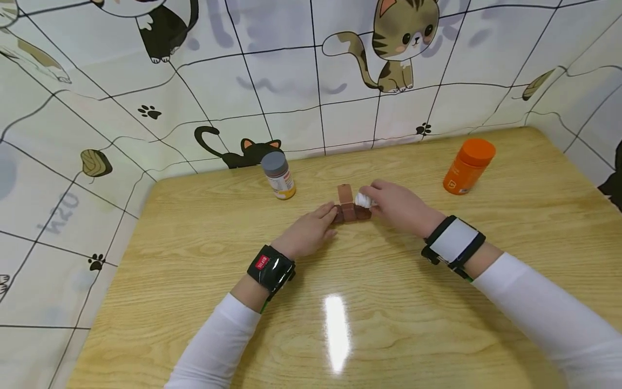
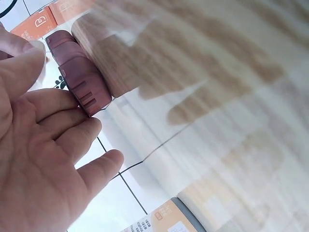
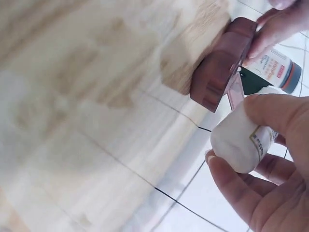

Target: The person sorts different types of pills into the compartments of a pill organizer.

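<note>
A translucent reddish-brown pill box (image 1: 348,212) lies on the table with a lid flap (image 1: 345,193) of one compartment raised at its far side. Fingers of my left hand (image 1: 307,233), nearly straight, touch the box's left end; in the left wrist view the thumb stands apart from them. Over the box's right part, my right hand (image 1: 400,208) holds a small white bottle (image 3: 239,137), tilted toward the box. Thumb and fingers wrap the bottle's sides in the right wrist view. The bottle's mouth is hidden there.
A grey-capped bottle (image 1: 278,175) stands behind my left hand. To the right and farther back is an orange bottle (image 1: 468,166). The wooden table (image 1: 204,227) meets a cat-patterned cloth (image 1: 291,81) along its back edge.
</note>
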`<state>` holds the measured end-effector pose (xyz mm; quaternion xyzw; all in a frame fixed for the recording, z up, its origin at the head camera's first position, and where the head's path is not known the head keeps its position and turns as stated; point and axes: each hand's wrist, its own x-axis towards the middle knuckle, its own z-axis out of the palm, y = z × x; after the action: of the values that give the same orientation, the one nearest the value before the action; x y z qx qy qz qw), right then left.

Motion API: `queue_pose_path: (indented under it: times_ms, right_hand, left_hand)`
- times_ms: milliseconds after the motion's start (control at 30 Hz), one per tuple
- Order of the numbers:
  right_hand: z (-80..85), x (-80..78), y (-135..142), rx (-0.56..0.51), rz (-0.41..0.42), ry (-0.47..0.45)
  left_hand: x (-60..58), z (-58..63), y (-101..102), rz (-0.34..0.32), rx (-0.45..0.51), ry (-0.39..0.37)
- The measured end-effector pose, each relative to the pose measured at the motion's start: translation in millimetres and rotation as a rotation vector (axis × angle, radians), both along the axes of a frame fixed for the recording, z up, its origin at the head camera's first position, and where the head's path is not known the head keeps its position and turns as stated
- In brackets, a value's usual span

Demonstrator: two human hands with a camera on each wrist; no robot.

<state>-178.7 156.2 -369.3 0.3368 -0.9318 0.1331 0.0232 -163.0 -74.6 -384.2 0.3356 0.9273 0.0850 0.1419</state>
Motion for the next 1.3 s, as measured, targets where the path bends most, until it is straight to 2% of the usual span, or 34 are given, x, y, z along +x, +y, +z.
queue_pose_path:
  times_ms: [167,300,633,900,1300]
  right_hand:
    - [2.1,-3.2,-6.2,0.119,0.035,0.072]
    - [2.3,-3.4,-8.9,0.173,0.077,0.157]
    - [2.1,-3.7,-11.8,0.202,0.133,0.246]
    - [7.0,-1.9,-19.1,0.285,0.131,0.321]
    - [2.9,-0.8,-24.5,0.357,0.161,0.432]
  left_hand:
    - [0.5,1.2,1.0,-0.01,-0.005,0.019]
    - [0.9,2.2,1.0,-0.016,0.002,0.032]
    - [1.0,0.6,0.5,-0.013,-0.015,0.045]
    - [0.8,0.4,-0.2,-0.024,-0.019,0.06]
    - [0.1,1.6,0.0,-0.029,-0.018,0.06]
